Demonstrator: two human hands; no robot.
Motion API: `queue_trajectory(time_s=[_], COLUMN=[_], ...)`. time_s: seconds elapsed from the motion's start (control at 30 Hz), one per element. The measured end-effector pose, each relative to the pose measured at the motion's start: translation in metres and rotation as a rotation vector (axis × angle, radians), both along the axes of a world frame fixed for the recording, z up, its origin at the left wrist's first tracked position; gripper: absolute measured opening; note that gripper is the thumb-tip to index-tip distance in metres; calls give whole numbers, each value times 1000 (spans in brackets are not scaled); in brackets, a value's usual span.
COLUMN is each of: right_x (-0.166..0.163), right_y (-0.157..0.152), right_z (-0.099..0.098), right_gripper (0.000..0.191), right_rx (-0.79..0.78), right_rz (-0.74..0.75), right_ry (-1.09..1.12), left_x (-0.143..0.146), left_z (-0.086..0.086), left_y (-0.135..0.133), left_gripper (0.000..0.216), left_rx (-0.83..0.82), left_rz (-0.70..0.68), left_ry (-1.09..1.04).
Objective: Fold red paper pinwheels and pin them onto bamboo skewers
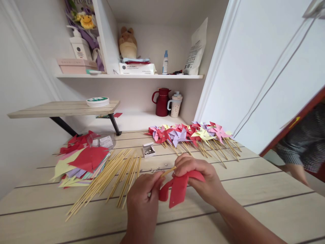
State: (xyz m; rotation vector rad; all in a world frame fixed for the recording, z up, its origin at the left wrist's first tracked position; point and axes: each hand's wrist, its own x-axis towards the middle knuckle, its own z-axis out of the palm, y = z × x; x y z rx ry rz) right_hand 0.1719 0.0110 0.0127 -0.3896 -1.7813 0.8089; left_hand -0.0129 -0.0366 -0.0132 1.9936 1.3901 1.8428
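Observation:
Close in front of me, my left hand (pixel 146 195) pinches a thin wooden stick (pixel 167 171) whose end reaches toward the other hand. My right hand (pixel 196 173) grips a red paper pinwheel (pixel 177 192), its cut flaps curling downward below the fingers. Stick and paper meet at the right fingertips, where the fingers hide the joint. Just beyond the hands, several small clear beads (pixel 153 170) lie on the table. A small white box (pixel 148 150) of metal pins stands open behind them. To the left, many loose wooden sticks (pixel 109 179) are spread out.
Finished pinwheels (pixel 177 135) in several colours lie at the back right. Cut paper sheets (pixel 88 159) are stacked at the left beside a clear plastic container (pixel 104 140). A raised wooden shelf (pixel 63 110) overhangs the back left. At the right edge, another person's arm (pixel 297 173) shows.

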Motion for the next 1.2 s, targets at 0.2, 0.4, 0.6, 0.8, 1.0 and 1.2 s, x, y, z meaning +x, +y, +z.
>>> queue_trajectory(time_s=[0.2,0.4,0.6,0.8,1.0,1.2], right_x=[0,0,0,0,0,0], right_y=[0,-2,-3,-4,-4,-3], right_z=[-1,0,0,0,1,0], right_gripper=[9,9,9,8,7,4], right_rx=[3,-11,-40,-64,-84,-74], right_rz=[-9,-26,-38,-40,-39,-36], right_ry=[-2,-3,-10,-18,-18,-9], left_x=[0,0,0,-1,-1,-2], left_z=[-2,0,-4,-7,-7,-3], left_y=[1,-1,0,0,-1,-3], left_gripper=[17,15,17,20,19,16], left_rx=[51,88,136,182,206,214], left_rz=[12,30,35,37,93,122], left_ry=[49,93,102,154,182,210])
